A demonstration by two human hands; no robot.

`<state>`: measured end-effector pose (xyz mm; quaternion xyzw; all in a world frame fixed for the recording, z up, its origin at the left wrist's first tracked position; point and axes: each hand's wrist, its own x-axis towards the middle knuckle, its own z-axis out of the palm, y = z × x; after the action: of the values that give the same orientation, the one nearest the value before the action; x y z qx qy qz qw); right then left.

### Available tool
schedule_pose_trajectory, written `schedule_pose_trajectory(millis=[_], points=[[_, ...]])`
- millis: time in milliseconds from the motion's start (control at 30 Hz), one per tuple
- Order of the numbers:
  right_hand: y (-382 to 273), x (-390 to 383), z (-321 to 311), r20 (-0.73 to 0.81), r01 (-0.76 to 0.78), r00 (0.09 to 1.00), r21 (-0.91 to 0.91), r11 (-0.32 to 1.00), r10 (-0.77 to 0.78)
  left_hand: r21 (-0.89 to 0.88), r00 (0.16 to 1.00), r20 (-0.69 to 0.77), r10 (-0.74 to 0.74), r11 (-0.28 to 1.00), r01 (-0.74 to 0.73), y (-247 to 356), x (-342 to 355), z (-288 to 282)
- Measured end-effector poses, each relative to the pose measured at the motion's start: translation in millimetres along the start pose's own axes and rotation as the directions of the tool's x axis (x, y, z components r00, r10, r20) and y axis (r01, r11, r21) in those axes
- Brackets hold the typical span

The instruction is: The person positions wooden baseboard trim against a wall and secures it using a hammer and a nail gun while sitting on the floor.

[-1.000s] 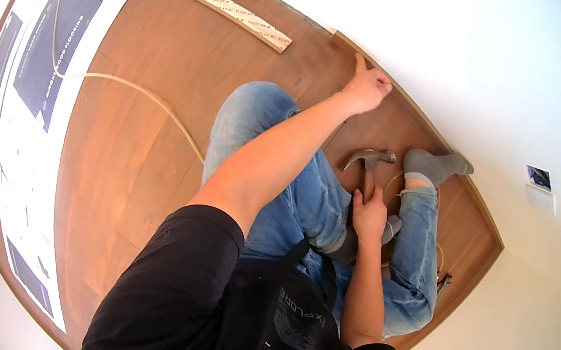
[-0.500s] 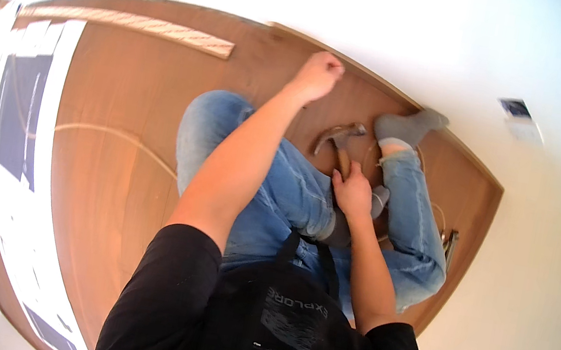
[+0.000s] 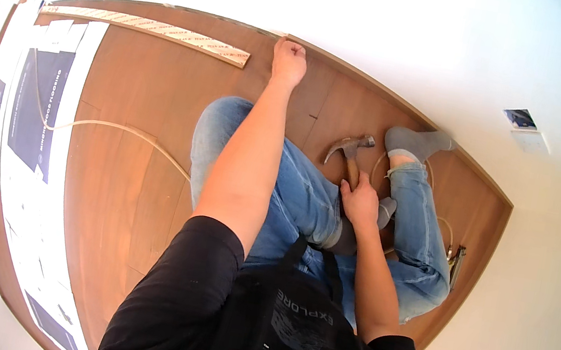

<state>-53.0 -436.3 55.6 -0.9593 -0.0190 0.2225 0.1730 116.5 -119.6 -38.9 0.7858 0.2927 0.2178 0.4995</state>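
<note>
Sitting on the wood floor (image 3: pixel 101 182), the person has bent legs in blue jeans (image 3: pixel 300 193). A thin metal tool (image 3: pixel 457 268) lies near, just right of the right knee. The right hand (image 3: pixel 363 202) has its fingers wrapped around the wood handle of a hammer (image 3: pixel 354 145). That grip is the same as a second ago, and the hammer does not touch the wall.

Farther off, the left hand (image 3: pixel 289 64) has moved. A second ago it had a finger on the long brown strip (image 3: pixel 353 71) at the foot of the wall. Then it lifted off. Now it is farther left, at the strip's left end. Its fingers are curled in, but I cannot tell if they pinch anything.

So it looks like the left end is what matters now, and the hammer is just waiting. The strip runs along the wall from that end to the corner at the right. A loose board (image 3: pixel 170 33) lies far left, apart from the hand.
</note>
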Motion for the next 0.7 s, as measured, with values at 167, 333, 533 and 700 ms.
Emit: schedule_pose_trajectory(millis=[167,333,533,700], points=[[9,1,-1,0.010,-0.028,1.000,-0.002,1.000,0.028,0.051,0.991,0.088,-0.100,0.994,0.096,16,-10,-3],[-2,-1,-2,0.000,-0.040,0.999,0.040,0.998,0.040,0.209,0.988,0.121,-0.093,0.976,0.067,10,-6,-16],[23,-1,6,-0.084,-0.038,0.995,0.087,0.995,0.046,0.177,0.988,0.131,0.081,0.979,-0.104,-12,-3,7],[17,4,1,-0.024,-0.026,0.999,0.066,0.997,0.027,0.131,0.985,0.126,0.117,0.982,-0.134,-43,9,10]])
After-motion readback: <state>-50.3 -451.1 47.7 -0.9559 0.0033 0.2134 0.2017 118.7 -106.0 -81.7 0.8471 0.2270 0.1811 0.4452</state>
